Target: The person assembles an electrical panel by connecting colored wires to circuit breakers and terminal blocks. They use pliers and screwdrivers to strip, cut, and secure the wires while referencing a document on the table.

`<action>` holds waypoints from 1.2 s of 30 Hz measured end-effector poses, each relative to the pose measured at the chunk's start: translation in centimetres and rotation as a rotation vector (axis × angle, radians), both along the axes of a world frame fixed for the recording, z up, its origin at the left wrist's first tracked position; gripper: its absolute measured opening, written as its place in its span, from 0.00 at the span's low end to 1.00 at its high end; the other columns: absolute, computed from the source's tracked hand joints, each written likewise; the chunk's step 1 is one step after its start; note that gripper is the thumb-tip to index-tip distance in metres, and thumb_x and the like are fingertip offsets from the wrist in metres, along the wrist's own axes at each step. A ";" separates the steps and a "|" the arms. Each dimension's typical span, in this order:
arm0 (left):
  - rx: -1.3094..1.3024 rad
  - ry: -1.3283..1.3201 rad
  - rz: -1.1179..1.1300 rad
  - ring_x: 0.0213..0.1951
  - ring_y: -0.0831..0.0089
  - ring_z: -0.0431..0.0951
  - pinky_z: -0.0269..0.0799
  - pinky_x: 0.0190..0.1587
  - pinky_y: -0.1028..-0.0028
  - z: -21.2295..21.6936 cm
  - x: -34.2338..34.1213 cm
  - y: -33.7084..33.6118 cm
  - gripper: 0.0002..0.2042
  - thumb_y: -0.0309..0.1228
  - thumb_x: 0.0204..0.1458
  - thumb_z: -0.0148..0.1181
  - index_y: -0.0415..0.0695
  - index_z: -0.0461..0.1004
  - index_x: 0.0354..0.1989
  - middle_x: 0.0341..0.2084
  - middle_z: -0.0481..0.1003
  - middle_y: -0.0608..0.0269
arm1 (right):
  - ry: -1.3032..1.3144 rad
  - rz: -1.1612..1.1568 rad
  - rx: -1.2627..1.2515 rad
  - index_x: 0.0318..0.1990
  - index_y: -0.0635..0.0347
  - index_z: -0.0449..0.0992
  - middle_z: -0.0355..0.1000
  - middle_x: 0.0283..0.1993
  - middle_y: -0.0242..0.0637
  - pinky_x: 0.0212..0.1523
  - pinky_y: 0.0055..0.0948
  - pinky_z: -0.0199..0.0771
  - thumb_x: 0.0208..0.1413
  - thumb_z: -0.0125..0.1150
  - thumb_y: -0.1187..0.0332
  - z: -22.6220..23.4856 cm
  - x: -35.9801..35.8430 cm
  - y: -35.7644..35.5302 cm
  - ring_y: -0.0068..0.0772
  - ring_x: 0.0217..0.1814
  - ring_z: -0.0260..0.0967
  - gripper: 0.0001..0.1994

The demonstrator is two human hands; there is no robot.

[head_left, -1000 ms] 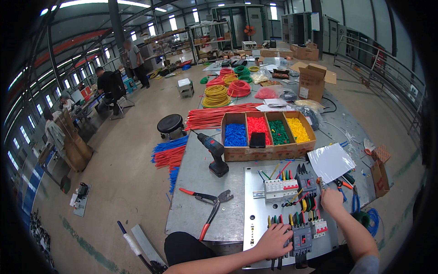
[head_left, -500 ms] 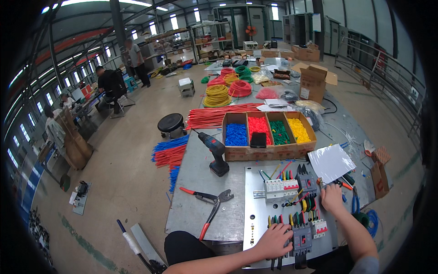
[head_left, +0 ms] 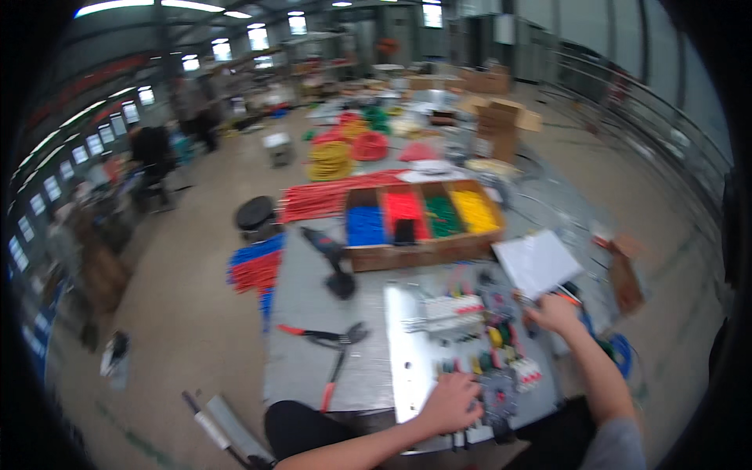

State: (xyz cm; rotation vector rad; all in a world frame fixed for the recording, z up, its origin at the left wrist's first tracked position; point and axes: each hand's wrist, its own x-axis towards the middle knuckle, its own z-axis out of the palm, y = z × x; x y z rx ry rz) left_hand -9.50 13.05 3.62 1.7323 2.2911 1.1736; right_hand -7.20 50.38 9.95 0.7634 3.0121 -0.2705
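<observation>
Down at the bottom centre, the left hand [head_left: 452, 402] presses on the lower edge of the shiny metal mounting plate [head_left: 407, 352], fingers curled over the dark breaker blocks there; whether they grip one I cannot tell, the picture is blurred. To the right, mid-frame, the right hand [head_left: 553, 313] sits at the plate's right edge among the coloured wires [head_left: 493, 337], fingers bent in as if pinching a wire end, though that too is unclear. This looks like the wiring stage: breakers mounted, leads going in. The next move would call for a steady plate and a clean line into a terminal.

Left of the plate lie red-handled pliers [head_left: 333, 345] on the grey table [head_left: 313, 290], with a black cordless drill [head_left: 333, 258] just beyond. A white sheet of paper [head_left: 536, 262] crowds the right hand's upper side. Further up, a wooden box [head_left: 423, 223] holds blue, red, green and yellow stock. Beyond it, red wire bundles [head_left: 329, 196] and coils at the top centre.
</observation>
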 end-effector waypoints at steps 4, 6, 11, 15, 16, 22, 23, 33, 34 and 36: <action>0.001 0.001 -0.059 0.50 0.43 0.76 0.71 0.56 0.48 0.0 -0.6 0.7 0.19 0.38 0.42 0.71 0.43 0.83 0.43 0.45 0.77 0.47 | -0.110 0.017 0.022 0.29 0.63 0.85 0.83 0.31 0.52 0.35 0.53 0.82 0.61 0.64 0.55 -4.0 -0.5 1.2 0.53 0.33 0.83 0.18; -0.003 -0.023 0.026 0.57 0.40 0.73 0.69 0.58 0.46 -1.2 -0.4 -0.3 0.19 0.36 0.42 0.69 0.42 0.82 0.44 0.54 0.75 0.41 | 0.038 0.192 0.144 0.29 0.59 0.83 0.82 0.31 0.52 0.35 0.54 0.84 0.60 0.62 0.65 -4.5 -2.1 -0.4 0.55 0.33 0.84 0.11; -0.246 0.155 0.123 0.59 0.39 0.74 0.68 0.65 0.45 5.7 1.7 -0.8 0.15 0.34 0.53 0.64 0.37 0.81 0.45 0.56 0.77 0.41 | 0.127 0.214 0.100 0.68 0.42 0.70 0.80 0.33 0.51 0.34 0.59 0.81 0.63 0.54 0.67 -4.0 -4.5 -1.7 0.59 0.37 0.84 0.25; -0.314 0.099 0.022 0.59 0.37 0.73 0.68 0.64 0.44 7.2 3.1 0.7 0.13 0.33 0.55 0.64 0.37 0.79 0.44 0.56 0.76 0.39 | -0.040 0.163 0.118 0.63 0.50 0.75 0.81 0.33 0.47 0.37 0.55 0.81 0.60 0.59 0.66 -9.1 -4.0 1.4 0.57 0.39 0.84 0.22; -0.301 0.109 0.035 0.58 0.37 0.74 0.68 0.63 0.44 7.0 2.6 0.2 0.13 0.33 0.55 0.64 0.37 0.79 0.44 0.56 0.76 0.38 | 0.015 0.171 0.149 0.60 0.53 0.79 0.81 0.34 0.48 0.38 0.55 0.81 0.60 0.60 0.66 -9.5 -5.1 0.7 0.56 0.39 0.84 0.20; -0.275 0.186 -0.045 0.53 0.35 0.76 0.73 0.58 0.42 6.3 2.4 0.9 0.13 0.34 0.57 0.63 0.40 0.81 0.46 0.56 0.76 0.37 | -0.020 0.099 0.283 0.40 0.53 0.89 0.85 0.38 0.33 0.45 0.44 0.72 0.63 0.62 0.65 -12.6 -7.1 0.9 0.42 0.47 0.81 0.09; -0.286 0.175 -0.043 0.52 0.35 0.77 0.73 0.57 0.43 6.1 2.4 1.0 0.13 0.34 0.57 0.63 0.41 0.81 0.46 0.56 0.76 0.38 | -0.015 0.103 0.294 0.40 0.52 0.89 0.85 0.38 0.32 0.47 0.43 0.71 0.63 0.63 0.64 -12.8 -7.3 0.9 0.42 0.48 0.80 0.10; -0.290 0.208 -0.053 0.53 0.38 0.79 0.77 0.57 0.45 4.9 3.0 2.3 0.13 0.37 0.57 0.64 0.46 0.83 0.46 0.59 0.78 0.43 | 0.010 0.162 0.384 0.43 0.47 0.89 0.85 0.45 0.29 0.52 0.40 0.65 0.60 0.64 0.59 -14.2 -3.9 4.1 0.37 0.52 0.78 0.10; -0.300 0.222 -0.016 0.53 0.38 0.79 0.77 0.57 0.45 4.9 2.5 1.7 0.13 0.37 0.57 0.64 0.46 0.83 0.47 0.59 0.78 0.43 | -0.037 0.188 0.367 0.43 0.47 0.89 0.86 0.46 0.30 0.53 0.41 0.66 0.59 0.64 0.58 -12.7 -5.0 2.8 0.38 0.53 0.78 0.11; -0.300 0.242 0.044 0.54 0.38 0.78 0.76 0.58 0.45 5.3 1.8 0.6 0.13 0.38 0.58 0.64 0.46 0.83 0.47 0.59 0.78 0.44 | -0.139 0.237 0.341 0.45 0.48 0.90 0.86 0.47 0.32 0.54 0.42 0.68 0.58 0.64 0.58 -9.9 -6.5 0.7 0.39 0.54 0.79 0.13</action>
